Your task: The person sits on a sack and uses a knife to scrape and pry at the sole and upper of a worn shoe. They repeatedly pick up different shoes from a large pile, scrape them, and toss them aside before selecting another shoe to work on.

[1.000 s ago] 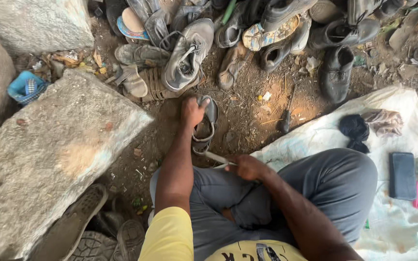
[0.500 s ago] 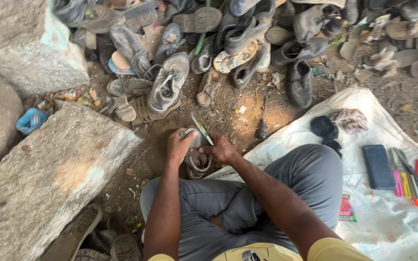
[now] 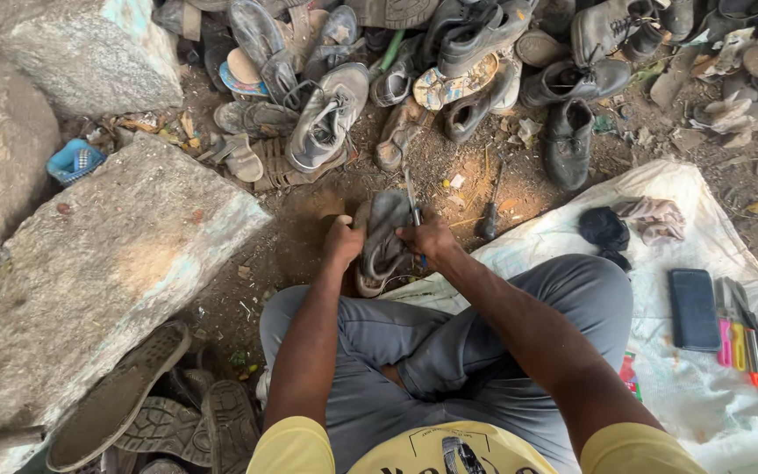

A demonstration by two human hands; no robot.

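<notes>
Left hand fingers closed around the grey sandal edge; right hand fingers clamped on a thin blade above it. Risk: blade slip would cut the adjacent left fingers.

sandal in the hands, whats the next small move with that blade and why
Probably draw the blade down along the sandal's edge in a short stroke. The left hand grips the sandal on its left side, holding it upright on the dirt, and the right hand holds the blade with its tip pointing up beside the sandal's right edge, so the sandal looks steadied for a cut. What exactly the blade touches is too small to tell.
</notes>
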